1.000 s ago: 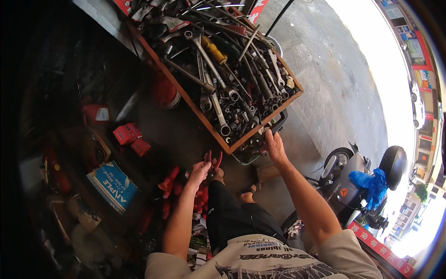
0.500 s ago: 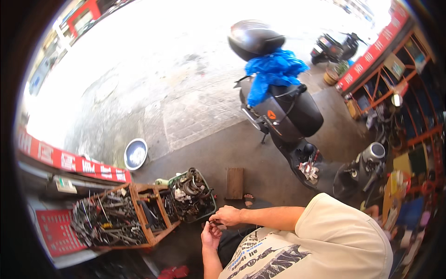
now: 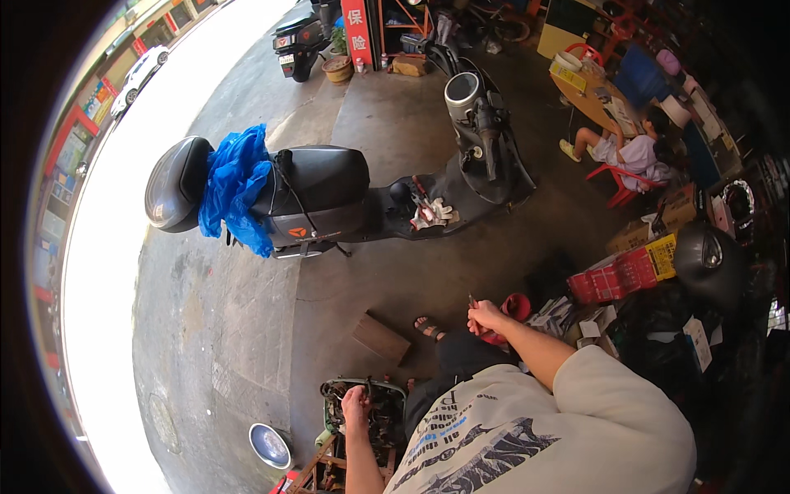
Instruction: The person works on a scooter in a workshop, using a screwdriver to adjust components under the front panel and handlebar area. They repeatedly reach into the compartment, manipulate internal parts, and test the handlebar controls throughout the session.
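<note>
My right hand (image 3: 487, 317) is closed around something thin and dark, whose tip points up past the fingers; it is too small to name. That hand is raised beside a red round container (image 3: 517, 307). My left hand (image 3: 355, 405) is lower and to the left, over a green-rimmed bin (image 3: 331, 384) of dark metal parts. Its fingers are curled together, and whether they hold anything I cannot make out. Ahead stands a dark scooter (image 3: 325, 177) with a blue plastic sheet (image 3: 237, 189) over its rear. White work gloves (image 3: 434, 216) lie on its footboard.
A wooden block (image 3: 381, 337) lies on the floor ahead of my feet. A metal basin (image 3: 270, 445) is at lower left. Red boxes (image 3: 613, 276) and a dark scooter panel (image 3: 709, 253) are piled at right. Another person (image 3: 638, 152) sits at a table (image 3: 588, 90) at far right.
My view has swung right, bringing the whole scooter and the seated person into sight. My hands, together earlier, are now apart: the right is raised forward, the left is over the bin.
</note>
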